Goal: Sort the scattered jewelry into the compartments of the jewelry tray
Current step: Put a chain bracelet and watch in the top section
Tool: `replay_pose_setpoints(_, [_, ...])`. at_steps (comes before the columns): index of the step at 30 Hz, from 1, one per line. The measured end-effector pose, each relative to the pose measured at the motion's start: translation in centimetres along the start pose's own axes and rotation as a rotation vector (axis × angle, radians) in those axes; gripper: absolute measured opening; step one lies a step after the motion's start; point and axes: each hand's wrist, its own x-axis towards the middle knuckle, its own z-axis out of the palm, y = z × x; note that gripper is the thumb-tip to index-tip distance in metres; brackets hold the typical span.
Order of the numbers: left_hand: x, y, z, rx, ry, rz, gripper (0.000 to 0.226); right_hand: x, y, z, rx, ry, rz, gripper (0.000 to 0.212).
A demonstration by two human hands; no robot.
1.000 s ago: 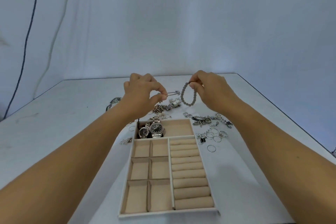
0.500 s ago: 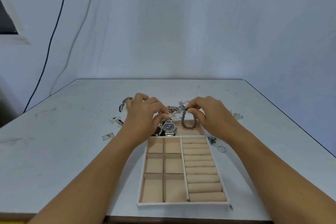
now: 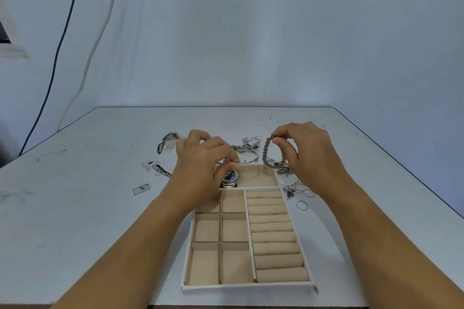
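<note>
The beige jewelry tray (image 3: 248,287) lies in front of me, with square cells at left and ring rolls at right. A silver watch (image 3: 231,177) rests in its wide far compartment. My right hand (image 3: 308,155) pinches a grey bead bracelet (image 3: 265,154), which hangs over the far right corner of that compartment. My left hand (image 3: 200,165) hovers over the watch. Its fingertips pinch a thin silver bangle (image 3: 249,159) at the tray's far rim. Part of the far compartment is hidden under my left hand.
A tangle of silver chains and pieces (image 3: 248,144) lies just beyond the tray. Several thin rings (image 3: 301,204) sit right of it. Patterned pieces (image 3: 168,143) and a small tag (image 3: 141,188) lie at left on the white table (image 3: 88,208).
Both hands came down from above the table to the tray's far end, carrying the bracelet and the silver piece. Since half a second ago my right hand has shifted slightly up and right.
</note>
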Motion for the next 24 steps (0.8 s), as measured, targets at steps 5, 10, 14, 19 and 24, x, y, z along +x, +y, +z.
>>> replay_pose_setpoints(5, [0.5,0.8,0.7,0.019,-0.089,0.060,0.012,0.5,0.2,-0.2,-0.026,0.106,-0.008,0.011])
replay_pose_setpoints(10, [1.0,1.1,1.5,0.007,-0.204,0.080,0.008,0.7,0.4,-0.2,-0.044,0.129,0.020,0.012])
replay_pose_setpoints(14, [1.1,1.1,1.7,-0.005,-0.289,0.066,0.010,0.7,0.7,-0.2,-0.038,0.126,0.024,0.012])
replay_pose_setpoints(19, [1.1,0.9,1.6,0.012,-0.473,0.004,0.023,0.8,0.7,0.0,0.005,0.088,0.016,0.011])
replay_pose_setpoints(24, [1.1,0.5,0.9,-0.145,-0.419,-0.110,0.018,0.7,0.2,0.3,0.024,0.027,-0.002,0.012])
